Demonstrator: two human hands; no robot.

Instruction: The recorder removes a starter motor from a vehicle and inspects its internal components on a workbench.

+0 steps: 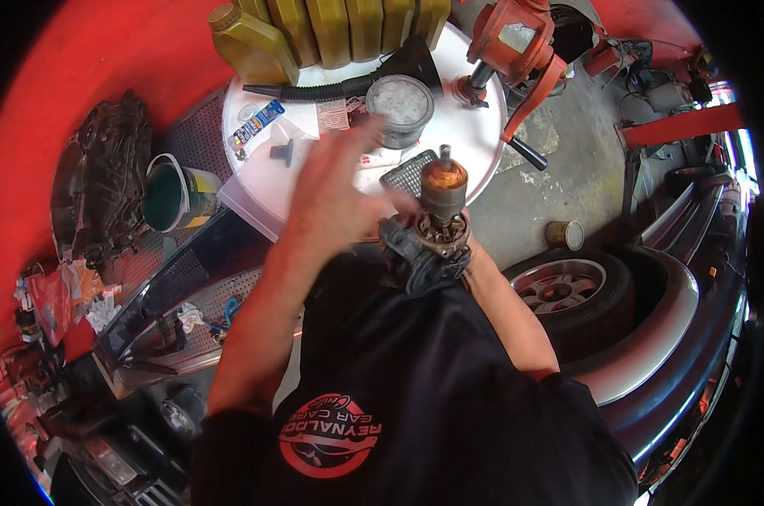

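Note:
My right hand (476, 253) grips a greasy motor-like assembly (428, 240) close to my chest. Its dark grey housing sits low, and a copper-coloured wound core with a short shaft (443, 181) stands upright out of it. The hand is mostly hidden behind the part. My left hand (335, 181) is blurred, fingers spread, holding nothing, just left of the assembly and above the white drum top (268, 181). A small black ribbed screen (407, 173) lies on the drum right behind the core.
On the drum lie a black funnel (361, 83), a clear round tub (401, 105), a sealant tube (257, 124) and a small black cap (282, 153). Several olive oil jugs (255, 46) and an orange pump (512, 38) stand behind. Green bucket (169, 198) left; car wheel (567, 291) and tin can (564, 234) right.

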